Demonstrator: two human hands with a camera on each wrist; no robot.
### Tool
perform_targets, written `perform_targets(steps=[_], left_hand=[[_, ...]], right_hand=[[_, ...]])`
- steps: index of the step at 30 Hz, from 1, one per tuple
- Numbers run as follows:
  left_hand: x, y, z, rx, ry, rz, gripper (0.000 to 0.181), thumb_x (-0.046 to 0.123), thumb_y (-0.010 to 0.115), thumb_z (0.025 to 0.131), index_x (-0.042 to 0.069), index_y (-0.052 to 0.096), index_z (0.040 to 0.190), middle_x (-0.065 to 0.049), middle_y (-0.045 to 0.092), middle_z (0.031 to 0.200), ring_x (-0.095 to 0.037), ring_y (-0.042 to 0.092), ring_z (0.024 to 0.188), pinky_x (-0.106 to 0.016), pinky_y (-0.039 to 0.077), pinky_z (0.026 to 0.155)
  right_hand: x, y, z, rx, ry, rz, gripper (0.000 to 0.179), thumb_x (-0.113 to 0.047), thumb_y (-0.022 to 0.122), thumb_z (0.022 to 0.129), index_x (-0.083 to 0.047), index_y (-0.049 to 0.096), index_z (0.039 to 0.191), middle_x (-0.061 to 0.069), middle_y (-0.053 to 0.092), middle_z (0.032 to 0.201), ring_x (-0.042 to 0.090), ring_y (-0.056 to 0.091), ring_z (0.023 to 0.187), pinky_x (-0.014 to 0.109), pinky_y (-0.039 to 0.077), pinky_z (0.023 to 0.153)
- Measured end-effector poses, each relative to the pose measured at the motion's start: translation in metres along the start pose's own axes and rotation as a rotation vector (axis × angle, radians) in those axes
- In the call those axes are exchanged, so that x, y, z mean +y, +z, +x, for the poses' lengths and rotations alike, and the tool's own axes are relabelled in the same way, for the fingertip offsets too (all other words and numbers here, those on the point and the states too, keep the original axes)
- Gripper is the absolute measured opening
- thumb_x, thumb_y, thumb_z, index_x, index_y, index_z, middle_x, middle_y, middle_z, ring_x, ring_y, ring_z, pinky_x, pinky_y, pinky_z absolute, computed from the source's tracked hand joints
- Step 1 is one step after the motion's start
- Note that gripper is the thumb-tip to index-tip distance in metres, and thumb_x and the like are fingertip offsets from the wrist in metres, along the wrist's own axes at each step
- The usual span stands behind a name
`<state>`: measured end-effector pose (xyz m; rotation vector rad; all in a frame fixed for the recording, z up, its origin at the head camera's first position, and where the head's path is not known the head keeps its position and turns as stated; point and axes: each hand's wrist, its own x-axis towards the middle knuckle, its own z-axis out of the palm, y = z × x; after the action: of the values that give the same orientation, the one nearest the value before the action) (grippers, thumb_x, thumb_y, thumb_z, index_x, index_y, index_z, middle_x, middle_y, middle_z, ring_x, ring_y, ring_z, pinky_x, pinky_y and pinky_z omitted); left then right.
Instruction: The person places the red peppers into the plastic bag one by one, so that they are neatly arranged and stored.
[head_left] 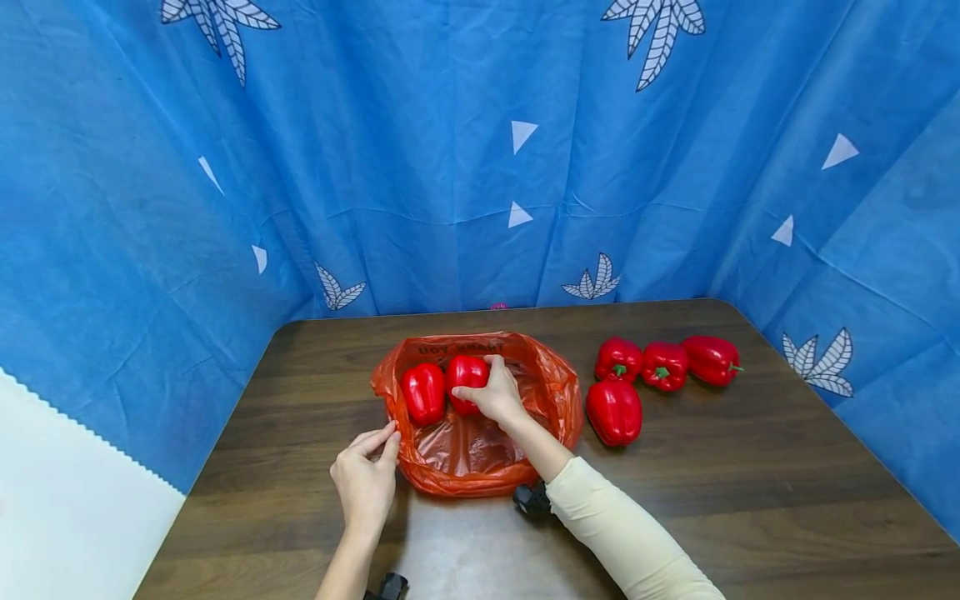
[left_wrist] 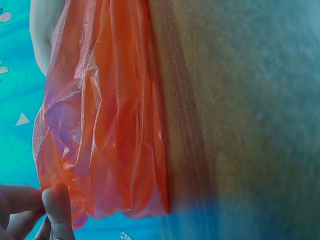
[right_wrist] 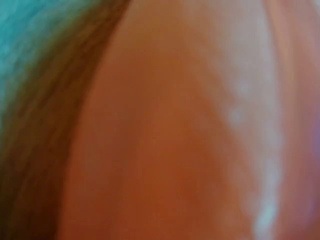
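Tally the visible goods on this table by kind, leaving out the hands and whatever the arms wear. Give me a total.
Orange-red plastic bag: 1
Red peppers: 6 (2 within the bag's rim, 4 outside it)
Total: 7

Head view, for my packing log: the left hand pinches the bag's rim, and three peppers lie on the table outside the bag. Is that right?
Not quite: the head view shows four peppers on the table outside the bag, not three. The left hand does pinch the bag's rim.
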<state>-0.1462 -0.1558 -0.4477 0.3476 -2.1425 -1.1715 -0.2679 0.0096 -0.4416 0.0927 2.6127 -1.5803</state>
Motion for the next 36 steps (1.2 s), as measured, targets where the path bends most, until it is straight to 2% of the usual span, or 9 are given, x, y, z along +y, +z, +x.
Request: perform_targets(steps=[16,21,24,27,31,36], left_hand=[[0.001,0.001,-0.001,-0.015,-0.009,-0.017,0.015,-0.001,0.076,0.080,0.003,0.079,0.094,-0.011,0.076,0.086,0.019,0.050,0.055,-0.004,0.042,0.053],[0.001,0.001,-0.002,-0.011,-0.005,-0.013,0.015,-0.001,0.076,0.080,0.003,0.079,0.094,-0.011,0.076,0.085,0.020,0.049,0.054,-0.005,0.041,0.054],[0.001,0.001,-0.002,-0.008,0.001,-0.012,0.015,-0.001,0.076,0.080,0.003,0.079,0.094,-0.011,0.076,0.085,0.020,0.049,0.054,-0.005,0.041,0.054],[0.000,0.002,-0.002,-0.006,0.004,-0.007,0.015,-0.001,0.076,0.080,0.004,0.079,0.094,-0.010,0.076,0.084,0.020,0.049,0.054,-0.005,0.041,0.056],[0.000,0.002,-0.001,-0.007,0.002,-0.007,0.015,0.000,0.077,0.080,0.004,0.079,0.094,-0.010,0.076,0.085,0.020,0.049,0.055,-0.005,0.041,0.057],[0.000,0.002,0.000,-0.007,-0.003,-0.017,0.015,-0.001,0.077,0.080,0.003,0.079,0.094,-0.011,0.076,0.086,0.021,0.050,0.056,-0.003,0.042,0.055]], right_hand=[[0.005,-0.011,-0.014,-0.059,-0.073,-0.050,0.087,-0.022,0.082,0.078,-0.012,0.034,0.148,0.020,0.048,0.138,0.037,0.048,0.123,0.056,0.049,0.097],[0.003,-0.022,-0.026,-0.066,-0.147,-0.063,0.086,-0.023,0.082,0.078,-0.012,0.034,0.149,0.019,0.047,0.140,0.037,0.048,0.124,0.056,0.049,0.098],[0.001,-0.033,-0.036,-0.066,-0.221,-0.022,0.084,-0.021,0.080,0.080,-0.011,0.034,0.149,0.021,0.046,0.141,0.039,0.048,0.124,0.054,0.050,0.097],[-0.002,-0.049,-0.047,-0.082,-0.271,0.063,0.081,-0.018,0.079,0.082,-0.011,0.034,0.149,0.022,0.045,0.143,0.039,0.049,0.126,0.051,0.052,0.096],[-0.004,-0.075,-0.061,-0.114,-0.301,0.140,0.078,-0.017,0.078,0.083,-0.014,0.036,0.149,0.018,0.044,0.145,0.038,0.051,0.128,0.049,0.051,0.098],[0.000,-0.110,-0.072,-0.127,-0.317,0.159,0.075,-0.020,0.078,0.084,-0.019,0.038,0.147,0.013,0.044,0.148,0.037,0.052,0.128,0.046,0.051,0.097]])
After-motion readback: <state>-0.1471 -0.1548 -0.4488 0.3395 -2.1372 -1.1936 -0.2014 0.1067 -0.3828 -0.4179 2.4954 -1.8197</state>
